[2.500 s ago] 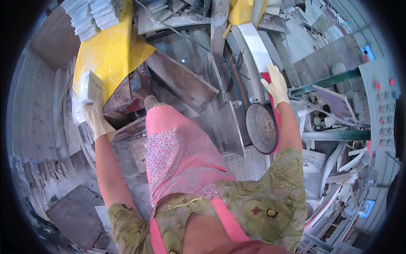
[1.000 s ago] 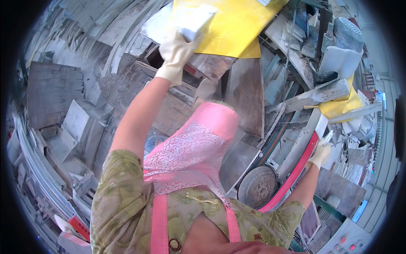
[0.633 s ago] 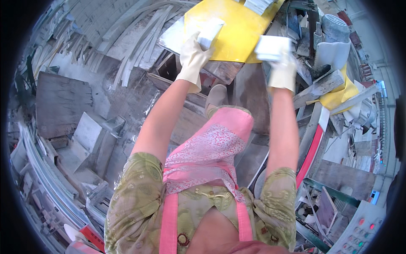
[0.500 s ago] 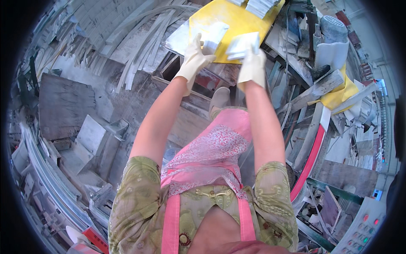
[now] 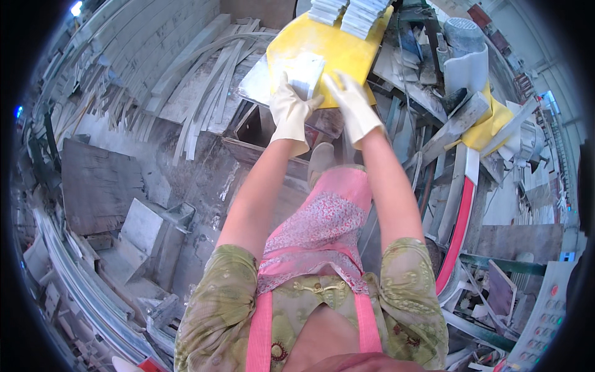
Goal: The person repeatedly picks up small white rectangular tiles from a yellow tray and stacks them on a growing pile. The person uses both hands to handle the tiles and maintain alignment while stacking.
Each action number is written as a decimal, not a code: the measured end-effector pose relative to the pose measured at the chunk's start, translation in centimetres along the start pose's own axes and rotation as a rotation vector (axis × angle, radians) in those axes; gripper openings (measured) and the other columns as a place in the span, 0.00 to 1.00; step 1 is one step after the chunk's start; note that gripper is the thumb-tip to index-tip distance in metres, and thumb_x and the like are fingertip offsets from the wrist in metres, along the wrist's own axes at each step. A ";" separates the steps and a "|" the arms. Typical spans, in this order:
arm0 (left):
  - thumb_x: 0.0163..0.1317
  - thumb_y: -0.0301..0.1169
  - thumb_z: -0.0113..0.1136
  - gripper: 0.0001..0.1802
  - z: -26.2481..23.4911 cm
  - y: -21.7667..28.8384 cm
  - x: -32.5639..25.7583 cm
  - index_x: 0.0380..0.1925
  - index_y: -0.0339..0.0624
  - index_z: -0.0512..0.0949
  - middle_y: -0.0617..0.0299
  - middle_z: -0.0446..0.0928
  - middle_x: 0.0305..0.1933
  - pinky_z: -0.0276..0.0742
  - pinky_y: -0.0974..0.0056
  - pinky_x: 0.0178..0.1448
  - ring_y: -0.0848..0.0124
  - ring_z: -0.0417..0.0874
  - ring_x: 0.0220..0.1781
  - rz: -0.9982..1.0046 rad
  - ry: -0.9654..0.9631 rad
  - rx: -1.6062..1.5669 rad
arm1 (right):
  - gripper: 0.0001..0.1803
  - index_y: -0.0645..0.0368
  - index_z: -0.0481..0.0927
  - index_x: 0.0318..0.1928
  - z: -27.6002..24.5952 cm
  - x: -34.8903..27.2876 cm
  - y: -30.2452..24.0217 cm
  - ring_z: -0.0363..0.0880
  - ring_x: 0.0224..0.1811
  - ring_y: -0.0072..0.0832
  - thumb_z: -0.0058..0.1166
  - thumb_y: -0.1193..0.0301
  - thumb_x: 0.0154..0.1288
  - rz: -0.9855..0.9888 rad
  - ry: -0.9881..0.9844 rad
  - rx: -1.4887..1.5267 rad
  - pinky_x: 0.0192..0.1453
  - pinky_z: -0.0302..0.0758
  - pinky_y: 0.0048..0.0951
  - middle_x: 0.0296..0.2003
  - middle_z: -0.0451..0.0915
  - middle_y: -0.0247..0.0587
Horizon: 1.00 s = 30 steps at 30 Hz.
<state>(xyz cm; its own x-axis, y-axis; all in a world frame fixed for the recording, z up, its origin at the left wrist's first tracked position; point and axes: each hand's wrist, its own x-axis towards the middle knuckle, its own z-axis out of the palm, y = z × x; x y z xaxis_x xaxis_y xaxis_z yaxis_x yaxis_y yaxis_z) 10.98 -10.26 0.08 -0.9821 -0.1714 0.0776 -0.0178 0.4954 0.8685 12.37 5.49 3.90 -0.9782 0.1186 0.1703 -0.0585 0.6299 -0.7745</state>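
Observation:
A small stack of thin white slabs [image 5: 302, 69] lies on the near left part of a yellow sheet [image 5: 342, 62]. My left hand [image 5: 291, 113], in a cream rubber glove, is at the near edge of this stack, thumb and fingers spread about its corner and seemingly touching it. Just right of the stack, my right hand [image 5: 354, 106], gloved alike, hovers over or rests on the yellow sheet with fingers apart and nothing in them. The right fingertips are slightly blurred. Farther back on the sheet stand taller stacks of thin slabs [image 5: 361, 18].
A wooden box [image 5: 248, 127] is below the sheet's near left side. Long pale strips [image 5: 214, 87] lie to the left. At right are a grey motor-like housing [image 5: 465, 37], planks [image 5: 458, 124] and a red-and-white rail [image 5: 457, 229]. A button panel [image 5: 545, 316] stands at the lower right.
My right hand has let go of the white slabs it held; the stack by my left hand looks thicker. My left hand has come in against that stack. The whole view has shifted slightly.

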 end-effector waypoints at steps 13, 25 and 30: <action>0.41 0.51 0.82 0.38 2.8 -1.6 0.6 0.42 0.31 0.78 0.46 0.84 0.41 0.79 0.58 0.53 0.56 0.85 0.43 0.108 0.233 0.077 | 0.26 0.64 0.79 0.59 -28.2 -29.3 22.8 0.78 0.62 0.40 0.57 0.58 0.68 0.400 0.773 -0.475 0.67 0.71 0.35 0.57 0.81 0.51; 0.44 0.51 0.81 0.41 2.9 -2.1 1.2 0.44 0.26 0.74 0.41 0.81 0.45 0.76 0.57 0.57 0.53 0.83 0.47 0.120 0.195 0.078 | 0.32 0.64 0.69 0.66 -26.7 -33.9 21.8 0.65 0.70 0.45 0.54 0.60 0.67 0.328 0.564 -1.052 0.75 0.58 0.44 0.66 0.71 0.55; 0.44 0.60 0.75 0.45 3.4 -3.9 2.5 0.45 0.28 0.75 0.40 0.81 0.46 0.77 0.53 0.57 0.50 0.83 0.49 0.167 0.233 0.244 | 0.29 0.63 0.68 0.68 -26.4 -31.5 19.8 0.61 0.75 0.42 0.50 0.64 0.69 0.237 0.398 -1.104 0.80 0.52 0.42 0.69 0.67 0.53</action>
<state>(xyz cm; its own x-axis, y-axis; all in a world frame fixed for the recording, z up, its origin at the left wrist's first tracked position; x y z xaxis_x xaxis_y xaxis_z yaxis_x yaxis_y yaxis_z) 7.95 -9.71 -4.83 -0.9070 -0.2462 0.3415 0.0670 0.7164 0.6945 47.29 34.50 -0.74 -0.8000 0.4272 0.4213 0.5077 0.8562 0.0959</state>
